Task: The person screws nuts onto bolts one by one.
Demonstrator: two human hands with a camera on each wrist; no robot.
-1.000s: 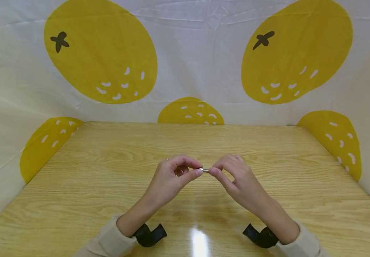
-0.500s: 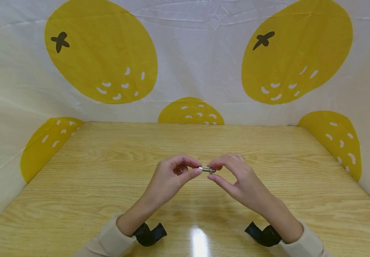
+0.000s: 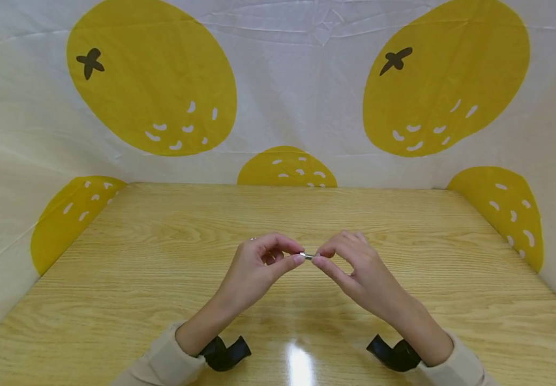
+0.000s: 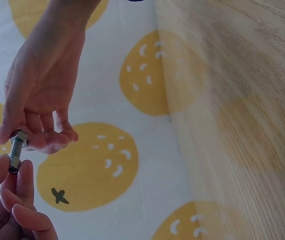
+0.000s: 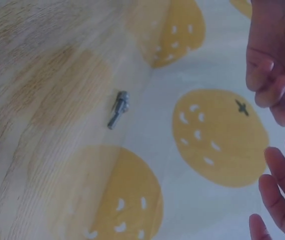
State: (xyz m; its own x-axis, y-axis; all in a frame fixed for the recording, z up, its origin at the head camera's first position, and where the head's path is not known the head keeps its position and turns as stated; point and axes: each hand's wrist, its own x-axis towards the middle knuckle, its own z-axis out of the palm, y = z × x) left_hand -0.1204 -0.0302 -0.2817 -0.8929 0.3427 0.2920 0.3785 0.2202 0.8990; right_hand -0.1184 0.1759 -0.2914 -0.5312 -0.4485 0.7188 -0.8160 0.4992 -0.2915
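A small silver bolt [image 3: 309,256] is held level above the table, between the two hands. My left hand [image 3: 256,271] pinches its thick head end between thumb and forefinger. On the other end sits a hex nut [image 4: 19,135], seen best in the left wrist view. The thumb and forefinger of my right hand [image 3: 364,271] grip that nut and partly cover it. Bare thread shows between the head and the nut. In the right wrist view, the bolt's end is cut off by the right edge beside the fingers.
Wooden table [image 3: 162,225] under both hands, walled by white cloth [image 3: 302,96] with yellow fruit prints. Black curved pieces sit at both wrists. A second bolt-shaped metal piece [image 5: 118,110] appears in the right wrist view; where it rests I cannot tell.
Half a second ago the right thumb and forefinger were parted around the nut, leaving it exposed; now they have closed on it again. The left hand keeps its pinch, nearly still.
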